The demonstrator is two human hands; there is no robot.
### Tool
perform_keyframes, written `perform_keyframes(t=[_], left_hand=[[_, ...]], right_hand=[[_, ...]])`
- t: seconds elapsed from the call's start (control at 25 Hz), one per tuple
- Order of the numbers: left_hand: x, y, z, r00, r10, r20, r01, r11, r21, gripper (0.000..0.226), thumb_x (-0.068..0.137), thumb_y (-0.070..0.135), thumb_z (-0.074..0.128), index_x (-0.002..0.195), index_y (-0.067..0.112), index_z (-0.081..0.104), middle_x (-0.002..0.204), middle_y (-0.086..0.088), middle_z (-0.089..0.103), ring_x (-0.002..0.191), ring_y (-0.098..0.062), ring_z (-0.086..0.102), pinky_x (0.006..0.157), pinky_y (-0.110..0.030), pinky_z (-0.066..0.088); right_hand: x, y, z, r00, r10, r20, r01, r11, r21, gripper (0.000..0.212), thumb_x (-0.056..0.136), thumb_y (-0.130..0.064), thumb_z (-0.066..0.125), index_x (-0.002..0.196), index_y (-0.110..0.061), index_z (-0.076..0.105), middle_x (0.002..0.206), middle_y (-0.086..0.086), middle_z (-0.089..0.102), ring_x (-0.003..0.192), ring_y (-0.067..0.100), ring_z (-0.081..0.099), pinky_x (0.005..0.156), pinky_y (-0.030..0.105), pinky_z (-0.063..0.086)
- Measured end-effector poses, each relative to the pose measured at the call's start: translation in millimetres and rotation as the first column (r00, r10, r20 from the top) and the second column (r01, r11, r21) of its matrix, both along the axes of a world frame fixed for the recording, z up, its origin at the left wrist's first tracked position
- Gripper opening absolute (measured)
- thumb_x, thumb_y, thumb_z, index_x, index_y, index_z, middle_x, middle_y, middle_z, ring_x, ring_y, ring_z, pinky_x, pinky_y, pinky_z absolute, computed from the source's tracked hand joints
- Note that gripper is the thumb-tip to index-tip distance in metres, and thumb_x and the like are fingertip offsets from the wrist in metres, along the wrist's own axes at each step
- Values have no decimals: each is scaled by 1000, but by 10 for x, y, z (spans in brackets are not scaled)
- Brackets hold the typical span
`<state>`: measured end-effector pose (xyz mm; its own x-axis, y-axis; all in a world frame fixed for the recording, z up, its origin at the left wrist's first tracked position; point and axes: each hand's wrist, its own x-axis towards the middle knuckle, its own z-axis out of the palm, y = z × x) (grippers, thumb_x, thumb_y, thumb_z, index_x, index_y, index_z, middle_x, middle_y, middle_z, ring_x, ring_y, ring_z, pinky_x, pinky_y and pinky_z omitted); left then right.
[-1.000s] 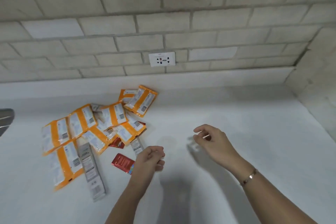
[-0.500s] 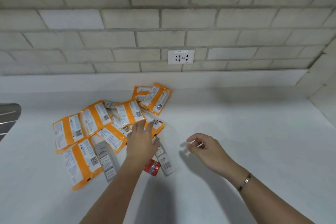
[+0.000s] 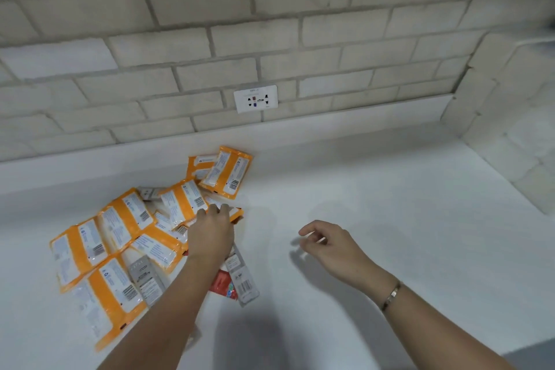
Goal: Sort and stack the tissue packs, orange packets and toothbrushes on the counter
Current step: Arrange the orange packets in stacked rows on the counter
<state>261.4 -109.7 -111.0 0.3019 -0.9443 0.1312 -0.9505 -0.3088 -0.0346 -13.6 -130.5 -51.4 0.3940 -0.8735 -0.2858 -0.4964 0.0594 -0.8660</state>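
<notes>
Several orange-and-white packets (image 3: pixel 120 219) lie in a loose, overlapping pile on the left half of the white counter (image 3: pixel 375 204). Two more orange packets (image 3: pixel 225 171) sit at the back by the wall ledge. Two grey toothbrush packs (image 3: pixel 147 279) (image 3: pixel 243 276) and a small red packet (image 3: pixel 223 285) lie at the pile's near edge. My left hand (image 3: pixel 210 237) reaches over the pile, fingertips resting on an orange packet (image 3: pixel 235 213) at its right edge; the thumb is hidden. My right hand (image 3: pixel 327 245) hovers over bare counter to the right, fingers loosely curled, holding nothing.
A brick wall with a white socket (image 3: pixel 256 98) runs along the back above a low ledge. A side wall (image 3: pixel 510 129) closes the counter at the right. Bare counter stretches between the pile and that side wall.
My left hand has moved from near the red packet forward onto the pile, reaching its right edge. My right hand stayed to the right, loosely curled. The view shifted.
</notes>
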Motion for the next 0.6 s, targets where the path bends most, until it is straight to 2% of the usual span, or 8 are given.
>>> perform_keyframes(t=[0.12,0.2,0.28,0.4,0.44,0.52,0.6], left_hand=[[39,126,221,998,-18,-68,10,994,-110,21,83,8,75,103,4,70,80,-13,68,67,-35,66,48,-38,50],[1,243,391,970,-19,-241,-48,961,-272,8,95,11,64,99,5,67,78,-11,67,65,-33,64,51,-36,48],[-139,358,574,886,-30,-463,-163,914,-371,16,103,15,54,90,12,63,70,-5,64,60,-26,61,52,-35,45],[-504,481,812,624,-78,-778,-363,852,-376,28,105,18,54,77,17,57,63,-4,63,57,-24,58,53,-34,43],[-643,496,866,517,-102,-850,-411,841,-351,26,105,19,55,81,15,62,70,-5,70,63,-24,65,56,-34,48],[-898,491,910,270,-140,-952,-486,834,-261,18,105,18,55,98,13,71,88,-2,80,79,-17,76,68,-31,57],[-1122,442,923,30,-154,-988,-513,845,-148,18,105,17,54,111,11,70,98,-4,81,88,-21,78,72,-36,62]], right_hand=[[-97,-16,-14,1000,-20,17,20,1000,7,10,94,-25,65,102,-30,70,93,-2,72,65,-5,60,57,8,41],[-144,-45,-16,998,-40,37,40,999,15,10,95,-25,65,101,-31,69,96,0,74,70,1,65,57,9,42],[-182,-72,-23,995,-62,73,60,998,31,10,95,-25,65,100,-31,69,98,2,75,78,12,68,58,12,46],[-197,-108,-48,986,-93,135,84,994,73,10,93,-28,67,101,-33,70,100,2,74,85,18,69,76,27,55],[-198,-118,-52,980,-111,165,96,991,98,12,93,-31,69,104,-33,70,101,3,73,86,18,69,82,32,55],[-213,-132,-28,962,-137,235,98,980,172,23,94,-37,71,115,-32,67,106,3,71,90,14,70,84,33,55],[-271,-152,26,935,-142,325,63,968,242,28,94,-39,70,121,-33,66,109,0,74,97,12,72,85,33,57]])
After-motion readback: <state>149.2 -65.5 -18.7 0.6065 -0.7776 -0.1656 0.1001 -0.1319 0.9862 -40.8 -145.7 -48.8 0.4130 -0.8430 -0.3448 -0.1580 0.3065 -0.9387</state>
